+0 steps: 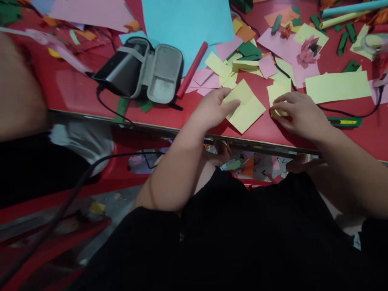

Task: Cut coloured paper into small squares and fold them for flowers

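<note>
Shirt (257, 230); paper (280, 88), perhaps in right hand (300, 113)

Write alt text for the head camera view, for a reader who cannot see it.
A person's left hand holds a yellow paper square near the edge of a red table, while the right hand touches another yellow piece. Around them lie an open black case, a red roll, a pink paper flower and a green cutter.
</note>
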